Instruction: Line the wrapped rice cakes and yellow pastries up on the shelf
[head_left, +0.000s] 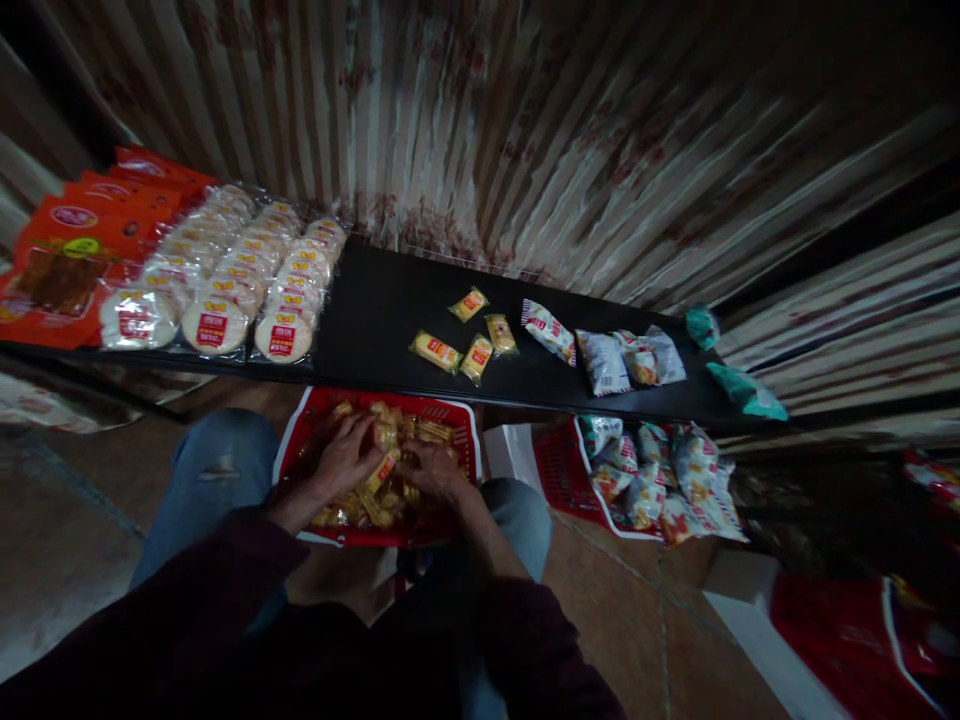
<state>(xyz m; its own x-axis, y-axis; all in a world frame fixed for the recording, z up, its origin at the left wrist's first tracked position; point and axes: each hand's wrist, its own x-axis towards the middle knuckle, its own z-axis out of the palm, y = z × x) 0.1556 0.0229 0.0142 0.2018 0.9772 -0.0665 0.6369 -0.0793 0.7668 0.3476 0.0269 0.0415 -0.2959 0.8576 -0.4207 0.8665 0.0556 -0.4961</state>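
Both of my hands reach down into a red shopping basket (474,450) with a white rim, set between my knees. It holds many small yellow wrapped snack packets. My left hand (349,455) rests on the packets with its fingers apart. Opposite it, my right hand (435,468) lies among them, fingers spread and pointing inward, the tips partly hidden. Between the two hands is a yellow packet with a red and orange label (384,468). No firm grip on a packet shows.
A long black shelf (367,310) runs ahead, bearing loose yellow packets (437,352), white snack bags (604,362), green bags (746,390), rows of round crackers (214,325) and orange bags (64,250). Another red basket (566,470) with snack bags stands right. A pleated curtain (465,130) hangs behind.
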